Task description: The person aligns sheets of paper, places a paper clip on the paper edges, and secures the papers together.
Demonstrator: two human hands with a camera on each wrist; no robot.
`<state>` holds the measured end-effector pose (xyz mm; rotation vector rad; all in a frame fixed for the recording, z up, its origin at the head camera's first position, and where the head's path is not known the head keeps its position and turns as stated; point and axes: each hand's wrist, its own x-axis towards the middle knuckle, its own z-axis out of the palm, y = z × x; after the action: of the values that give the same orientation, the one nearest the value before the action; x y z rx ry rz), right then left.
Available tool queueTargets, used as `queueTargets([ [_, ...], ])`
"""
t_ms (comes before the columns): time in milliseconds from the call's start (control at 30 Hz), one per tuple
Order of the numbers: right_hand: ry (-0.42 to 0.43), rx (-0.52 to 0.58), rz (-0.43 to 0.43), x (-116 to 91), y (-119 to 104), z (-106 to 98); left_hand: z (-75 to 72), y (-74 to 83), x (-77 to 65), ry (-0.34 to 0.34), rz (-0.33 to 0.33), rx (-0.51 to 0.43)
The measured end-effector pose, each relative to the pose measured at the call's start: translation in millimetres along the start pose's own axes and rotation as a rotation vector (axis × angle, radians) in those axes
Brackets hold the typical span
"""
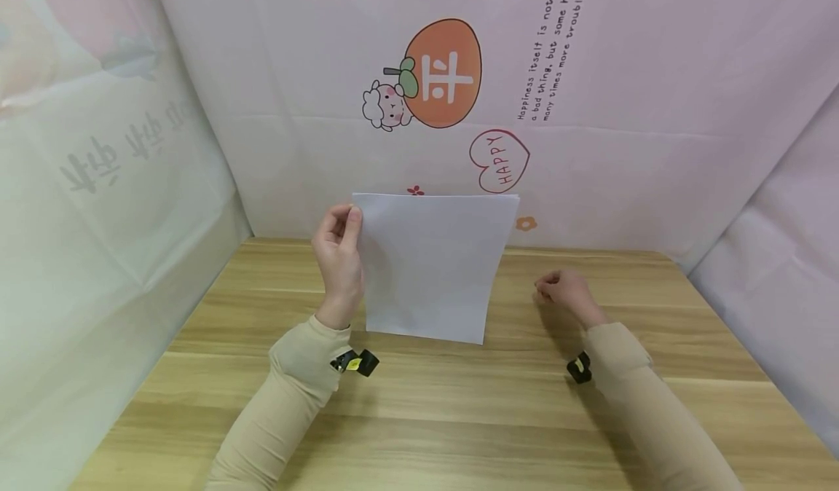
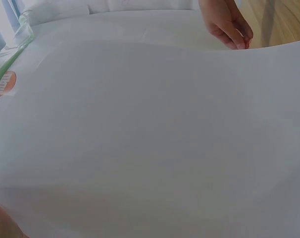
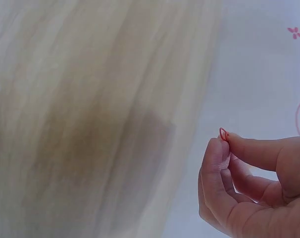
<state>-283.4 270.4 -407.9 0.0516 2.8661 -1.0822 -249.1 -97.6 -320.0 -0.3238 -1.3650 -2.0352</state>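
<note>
My left hand pinches the upper left edge of a few white paper sheets between thumb and curled fingers. The sheets hang upright above the table, their edges slightly offset at the top right corner. In the left wrist view the paper fills most of the picture. To the right of the paper and apart from it, my right hand pinches a small red paper clip between thumb and forefinger. Only the clip's looped end sticks out past the fingertips; the rest is hidden.
A wood-grain table lies under both hands. Behind it hangs a pale printed cloth with fruit drawings and lettering, and more cloth covers both sides. A small black wrist camera sits at the left cuff, and another black camera at the right.
</note>
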Motion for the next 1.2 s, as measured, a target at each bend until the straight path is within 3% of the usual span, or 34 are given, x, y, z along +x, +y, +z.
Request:
queueTargets([
  [167,-0.024,0.052,0.012,-4.4,-6.9,-1.6,0.3,-0.8,0.1,0.012,-0.003,-0.02],
  [600,-0.04,0.041,-0.018,-21.3,-27.3,-9.0,1.0,-1.4,0.3,0.022,0.006,-0.017],
  [1200,0.025,0.02,-0.158,-46.8,-52.5,-22.0,1.9,-1.4,-1.5,0.02,-0.004,-0.007],
])
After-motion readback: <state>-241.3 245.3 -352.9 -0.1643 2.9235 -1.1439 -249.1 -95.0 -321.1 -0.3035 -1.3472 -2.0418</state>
